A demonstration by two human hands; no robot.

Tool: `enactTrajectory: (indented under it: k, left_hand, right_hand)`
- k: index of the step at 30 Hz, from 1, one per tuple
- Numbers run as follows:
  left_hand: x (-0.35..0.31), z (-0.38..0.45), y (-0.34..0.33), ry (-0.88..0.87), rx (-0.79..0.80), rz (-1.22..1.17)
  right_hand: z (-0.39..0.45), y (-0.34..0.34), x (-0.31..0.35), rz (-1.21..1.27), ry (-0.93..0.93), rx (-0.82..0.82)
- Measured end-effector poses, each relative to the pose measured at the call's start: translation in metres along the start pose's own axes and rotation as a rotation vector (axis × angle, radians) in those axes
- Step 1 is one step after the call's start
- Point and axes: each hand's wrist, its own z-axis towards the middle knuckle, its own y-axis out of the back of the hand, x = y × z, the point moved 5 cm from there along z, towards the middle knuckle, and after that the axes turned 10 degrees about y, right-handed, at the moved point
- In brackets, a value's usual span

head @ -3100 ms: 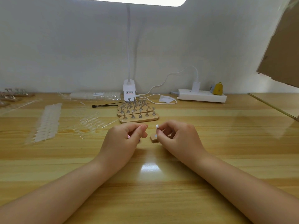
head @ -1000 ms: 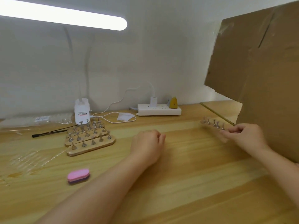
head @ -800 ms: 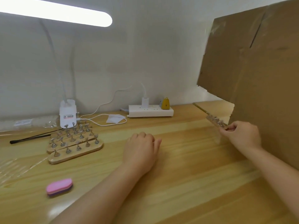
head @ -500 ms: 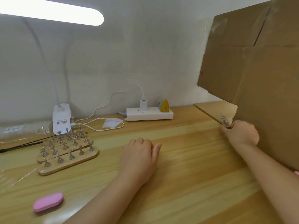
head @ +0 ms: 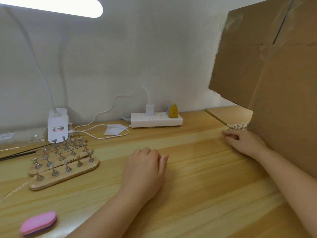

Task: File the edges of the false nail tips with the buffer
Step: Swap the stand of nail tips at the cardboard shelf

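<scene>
The pink buffer [head: 38, 222] lies on the wooden table [head: 197, 194] at the lower left, away from both hands. My left hand [head: 145, 167] rests on the table in the middle, its fingers loosely curled and holding nothing. Far right, my right hand [head: 243, 143] has curled fingers at the near edge of a small stand [head: 239, 126] carrying a row of white nail tips, right against the cardboard [head: 274, 83]. The hand hides the stand's base, and its far end is behind the cardboard.
Several wooden stands with bare metal holders [head: 63, 162] sit at the left. Behind them are a lamp base [head: 57, 125], a white cable and a power strip [head: 156, 120]. A clear packet [head: 22, 138] lies at the far left.
My hands left the middle of the table and the buffer was set down at the left. My right hand carried the nail tip stand right, up to the cardboard. The view swung right.
</scene>
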Motion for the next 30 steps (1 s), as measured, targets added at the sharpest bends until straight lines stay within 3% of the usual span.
enactTrajectory:
  k: [3, 8, 13, 17, 21, 26, 30]
  left_hand:
    - [0.001, 0.0, 0.0, 0.007, 0.002, 0.002]
    - [0.002, 0.0, -0.001, 0.019, 0.012, -0.007]
    - [0.002, 0.002, -0.003, 0.031, 0.006, -0.012]
    - [0.001, 0.005, -0.006, 0.034, -0.002, 0.0]
    - [-0.002, 0.005, -0.003, 0.013, -0.013, 0.091]
    - [0.001, -0.007, 0.014, -0.005, 0.083, 0.047]
    - [0.038, -0.032, 0.054, 0.059, -0.022, 0.11]
  right_hand:
    - [0.008, -0.003, 0.002, -0.091, -0.024, 0.102]
    - [0.019, 0.001, -0.001, -0.066, -0.236, 0.076]
    - [0.013, -0.005, 0.005, -0.141, -0.258, 0.062]
    - [-0.004, -0.001, 0.03, -0.207, -0.195, 0.006]
    - [-0.027, -0.004, 0.096, -0.148, -0.013, -0.048]
    - [-0.058, -0.021, 0.181, -0.062, 0.142, 0.043]
    - [-0.076, -0.037, 0.223, -0.012, 0.209, 0.12]
